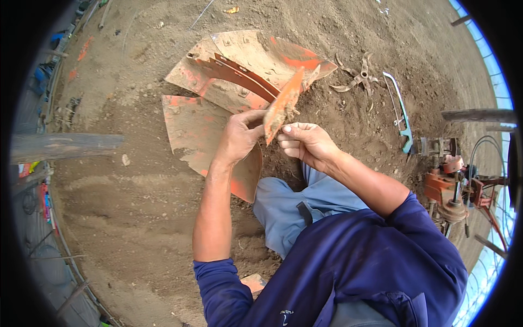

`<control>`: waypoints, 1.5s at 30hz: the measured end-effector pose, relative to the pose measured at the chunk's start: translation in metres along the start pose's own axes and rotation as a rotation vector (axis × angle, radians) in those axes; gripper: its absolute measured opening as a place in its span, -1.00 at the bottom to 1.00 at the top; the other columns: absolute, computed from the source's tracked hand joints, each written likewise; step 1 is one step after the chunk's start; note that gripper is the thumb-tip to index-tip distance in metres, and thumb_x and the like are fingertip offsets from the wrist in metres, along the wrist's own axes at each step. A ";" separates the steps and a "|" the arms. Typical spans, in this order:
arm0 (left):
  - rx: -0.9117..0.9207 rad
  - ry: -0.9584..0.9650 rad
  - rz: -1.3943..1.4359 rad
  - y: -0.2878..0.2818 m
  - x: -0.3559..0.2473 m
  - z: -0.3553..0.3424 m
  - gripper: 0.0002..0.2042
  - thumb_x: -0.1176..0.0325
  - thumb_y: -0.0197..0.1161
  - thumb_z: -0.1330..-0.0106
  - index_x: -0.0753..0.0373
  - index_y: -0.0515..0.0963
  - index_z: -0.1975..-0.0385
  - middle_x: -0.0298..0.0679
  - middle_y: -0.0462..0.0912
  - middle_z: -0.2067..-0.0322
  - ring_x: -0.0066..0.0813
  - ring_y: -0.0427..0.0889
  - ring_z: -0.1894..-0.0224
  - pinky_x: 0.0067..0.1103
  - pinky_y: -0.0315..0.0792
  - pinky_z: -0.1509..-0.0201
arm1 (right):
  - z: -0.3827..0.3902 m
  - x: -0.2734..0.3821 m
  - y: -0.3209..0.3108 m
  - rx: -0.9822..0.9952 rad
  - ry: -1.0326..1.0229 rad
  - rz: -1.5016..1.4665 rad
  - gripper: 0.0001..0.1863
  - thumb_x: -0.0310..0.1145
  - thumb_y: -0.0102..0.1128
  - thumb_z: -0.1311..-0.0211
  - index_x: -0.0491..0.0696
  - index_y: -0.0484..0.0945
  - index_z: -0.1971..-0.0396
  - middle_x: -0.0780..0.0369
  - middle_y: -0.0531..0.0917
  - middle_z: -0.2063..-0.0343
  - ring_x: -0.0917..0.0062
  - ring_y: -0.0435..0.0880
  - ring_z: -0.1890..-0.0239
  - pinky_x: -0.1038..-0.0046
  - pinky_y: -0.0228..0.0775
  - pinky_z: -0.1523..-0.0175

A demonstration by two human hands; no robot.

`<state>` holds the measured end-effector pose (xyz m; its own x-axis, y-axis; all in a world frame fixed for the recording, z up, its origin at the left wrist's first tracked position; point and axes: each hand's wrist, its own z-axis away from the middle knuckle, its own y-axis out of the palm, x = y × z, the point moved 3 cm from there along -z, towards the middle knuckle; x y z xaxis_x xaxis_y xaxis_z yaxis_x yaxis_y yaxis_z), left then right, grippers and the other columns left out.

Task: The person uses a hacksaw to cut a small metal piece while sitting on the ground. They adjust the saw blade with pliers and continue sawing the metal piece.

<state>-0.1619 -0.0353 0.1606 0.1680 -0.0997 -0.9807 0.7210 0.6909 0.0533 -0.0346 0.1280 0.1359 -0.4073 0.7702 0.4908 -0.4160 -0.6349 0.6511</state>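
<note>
A narrow orange metal plate (285, 103), caked with dirt, is held up on edge above the ground. My left hand (238, 136) grips its lower left side, the fingers partly hidden behind it. At the plate's lower right side, my right hand (309, 143) is closed in a pinch; what sits between the fingertips is too small to make out. Beneath and beyond lie several curved, soil-coated panels with worn orange paint, among them a near panel (190, 128) and a far panel (237, 46). Rust-brown curved strips (248, 78) rise between the panels.
On the soil to the right lie a set of curved tiller blades (364, 78) and a light-blue hacksaw (404, 122). An orange machine (444, 185) stands at far right, near a wooden post (479, 115). Another wooden post (65, 147) juts in from the left.
</note>
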 end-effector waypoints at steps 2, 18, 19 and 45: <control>0.111 0.006 -0.003 -0.006 0.004 -0.007 -0.73 0.50 0.36 -0.42 0.46 0.69 -0.06 -0.23 0.80 0.12 -0.61 0.71 0.10 -0.58 0.59 -0.03 | 0.001 0.003 0.003 0.059 0.021 -0.045 -0.82 -0.34 0.29 -0.51 -0.17 0.68 0.16 0.17 0.79 0.26 0.55 0.78 0.32 0.51 0.72 0.21; 0.436 -0.089 0.284 -0.027 0.019 -0.038 -0.79 0.52 0.43 -0.36 0.40 0.70 0.05 -0.28 0.76 0.21 -0.59 0.72 0.15 -0.60 0.60 0.03 | 0.006 0.016 0.013 -0.201 0.018 -0.018 -0.66 -0.39 0.23 -0.52 -0.20 0.56 -0.18 0.07 0.78 0.04 0.34 0.84 0.12 0.34 0.83 0.15; 0.438 -0.072 0.262 -0.027 0.019 -0.039 -0.79 0.52 0.43 -0.36 0.40 0.70 0.05 -0.29 0.76 0.22 -0.60 0.72 0.16 -0.61 0.60 0.03 | 0.007 0.016 0.015 -0.206 -0.015 0.030 -0.66 -0.39 0.26 -0.50 -0.19 0.58 -0.16 0.08 0.78 0.04 0.36 0.84 0.12 0.34 0.82 0.14; 0.171 -0.117 0.096 -0.012 0.013 -0.027 -0.76 0.58 0.44 -0.23 0.46 0.69 0.11 -0.29 0.76 0.31 -0.72 0.67 0.34 -0.70 0.58 0.24 | 0.011 0.017 0.027 -0.155 -0.635 0.883 -0.80 -0.35 0.34 -0.50 -0.20 0.69 0.16 0.31 0.78 0.34 0.70 0.70 0.29 0.54 0.61 0.15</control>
<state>-0.1861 -0.0254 0.1426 0.3110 -0.1283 -0.9417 0.7996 0.5710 0.1863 -0.0437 0.1251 0.1684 -0.1376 -0.0965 0.9858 -0.3000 -0.9444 -0.1343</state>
